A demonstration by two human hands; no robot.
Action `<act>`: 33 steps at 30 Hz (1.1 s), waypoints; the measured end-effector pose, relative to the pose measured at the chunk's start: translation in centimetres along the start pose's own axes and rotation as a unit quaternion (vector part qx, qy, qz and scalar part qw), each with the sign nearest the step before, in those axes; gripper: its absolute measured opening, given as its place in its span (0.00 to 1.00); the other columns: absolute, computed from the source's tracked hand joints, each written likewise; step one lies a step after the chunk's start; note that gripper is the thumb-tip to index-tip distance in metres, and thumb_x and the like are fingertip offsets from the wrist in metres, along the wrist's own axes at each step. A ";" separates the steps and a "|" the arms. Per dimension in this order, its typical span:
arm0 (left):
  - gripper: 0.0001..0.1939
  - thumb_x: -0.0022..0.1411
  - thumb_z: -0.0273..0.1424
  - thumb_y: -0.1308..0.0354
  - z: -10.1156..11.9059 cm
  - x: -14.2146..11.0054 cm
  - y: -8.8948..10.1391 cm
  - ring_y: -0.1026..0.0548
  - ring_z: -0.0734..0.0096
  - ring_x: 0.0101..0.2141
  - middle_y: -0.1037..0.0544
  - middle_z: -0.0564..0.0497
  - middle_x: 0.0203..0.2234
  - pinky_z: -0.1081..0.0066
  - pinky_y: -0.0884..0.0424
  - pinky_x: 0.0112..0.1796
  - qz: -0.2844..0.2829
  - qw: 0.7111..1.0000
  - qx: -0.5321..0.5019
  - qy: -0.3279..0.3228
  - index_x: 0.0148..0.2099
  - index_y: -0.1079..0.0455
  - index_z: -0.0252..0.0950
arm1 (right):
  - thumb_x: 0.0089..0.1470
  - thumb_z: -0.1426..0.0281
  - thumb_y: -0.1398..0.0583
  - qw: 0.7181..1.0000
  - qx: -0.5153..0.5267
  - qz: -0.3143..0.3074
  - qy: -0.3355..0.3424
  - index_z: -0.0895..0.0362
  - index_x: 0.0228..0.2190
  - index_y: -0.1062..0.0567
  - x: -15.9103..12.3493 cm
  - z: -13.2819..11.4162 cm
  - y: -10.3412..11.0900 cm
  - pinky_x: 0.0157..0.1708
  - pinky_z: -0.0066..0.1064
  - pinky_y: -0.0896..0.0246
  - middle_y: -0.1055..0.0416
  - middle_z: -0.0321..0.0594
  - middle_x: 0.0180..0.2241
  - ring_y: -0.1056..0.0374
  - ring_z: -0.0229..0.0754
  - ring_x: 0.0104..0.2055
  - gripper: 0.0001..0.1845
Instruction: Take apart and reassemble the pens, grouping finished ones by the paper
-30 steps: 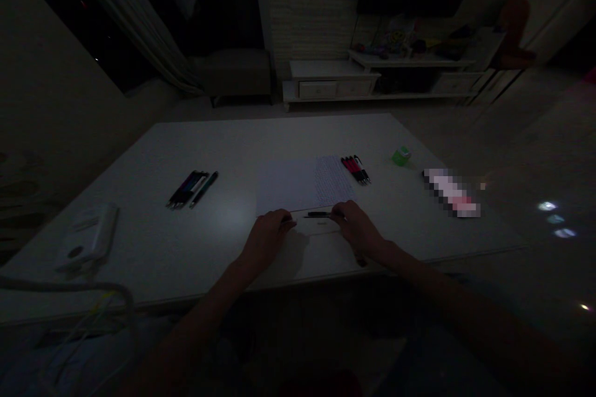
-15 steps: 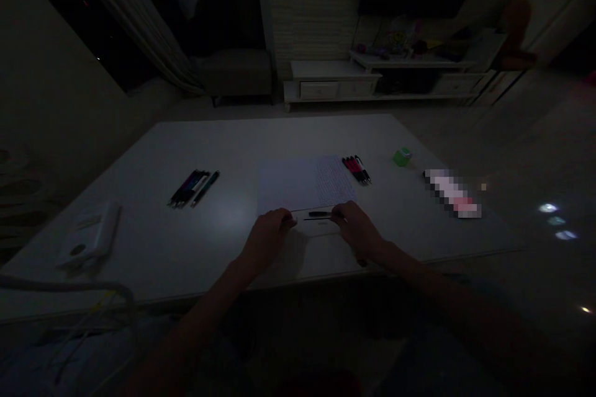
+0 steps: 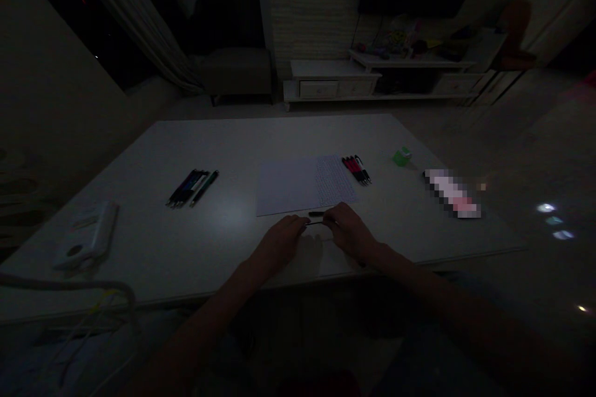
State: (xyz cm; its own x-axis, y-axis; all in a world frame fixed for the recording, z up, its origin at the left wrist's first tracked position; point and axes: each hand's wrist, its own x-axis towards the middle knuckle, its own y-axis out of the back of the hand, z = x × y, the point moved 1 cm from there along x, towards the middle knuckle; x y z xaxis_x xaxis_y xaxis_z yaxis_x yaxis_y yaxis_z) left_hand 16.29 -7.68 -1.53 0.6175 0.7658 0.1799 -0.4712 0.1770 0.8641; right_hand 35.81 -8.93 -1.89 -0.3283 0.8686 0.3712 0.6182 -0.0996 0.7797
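Note:
Both my hands meet low over the near side of the white table (image 3: 233,142). A thin dark rod, which looks like a pen refill (image 3: 315,223), runs between my fingertips. My left hand (image 3: 283,239) pinches its left end. My right hand (image 3: 348,231) is closed round its right end. Just beyond them a black pen part (image 3: 316,214) lies on the table, partly hidden by my right hand. Behind it rests a sheet of paper (image 3: 286,183), with handwriting on its right part. The dim light hides fine detail at my fingertips.
Several dark pens (image 3: 192,188) lie to the left, and red and black pens (image 3: 356,170) right of the paper. Farther right are a small green container (image 3: 401,156) and a blurred-out phone-like object (image 3: 451,193). A white power strip (image 3: 88,236) and a cable (image 3: 69,285) occupy the near left.
My left hand has moved right, closing the gap to my right hand, and its fingertips now meet the refill's left end. My right hand has shifted only slightly.

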 end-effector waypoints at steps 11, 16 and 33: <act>0.12 0.65 0.35 0.58 -0.3 0.5 1.4 0.29 0.69 0.34 0.27 0.49 0.32 0.70 0.36 0.35 0.024 0.994 0.074 0.081 0.40 0.35 0.38 | 0.55 0.68 0.45 0.994 0.044 0.041 -0.089 0.56 0.34 0.28 1.1 1.2 0.8 0.38 0.33 0.42 0.30 0.41 0.33 0.36 0.40 0.36 0.07; 0.11 0.65 0.38 0.56 -1.0 0.1 1.9 0.30 0.70 0.29 0.28 0.51 0.28 0.72 0.37 0.30 0.039 0.991 0.047 0.122 0.39 0.36 0.38 | 0.48 0.69 0.39 0.996 0.004 -0.041 -0.079 0.57 0.31 0.27 0.3 2.6 -0.3 0.39 0.33 0.43 0.32 0.41 0.32 0.38 0.42 0.39 0.06; 0.10 0.65 0.35 0.56 -1.0 -0.4 1.6 0.29 0.69 0.34 0.26 0.51 0.33 0.71 0.36 0.35 0.027 0.997 0.039 0.067 0.41 0.35 0.39 | 0.50 0.73 0.45 0.979 0.121 -0.014 -0.164 0.57 0.28 0.30 0.6 0.3 0.4 0.30 0.27 0.45 0.30 0.36 0.25 0.36 0.36 0.28 0.04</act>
State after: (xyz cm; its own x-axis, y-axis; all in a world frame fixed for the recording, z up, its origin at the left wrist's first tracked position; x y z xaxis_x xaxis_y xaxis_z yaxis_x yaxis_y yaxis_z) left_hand 14.65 -7.10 -0.65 0.5002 0.8495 0.1679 -0.4489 0.0886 0.8892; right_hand 36.08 -8.26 -1.52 -0.1242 0.9825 0.1388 0.7762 0.0091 0.6304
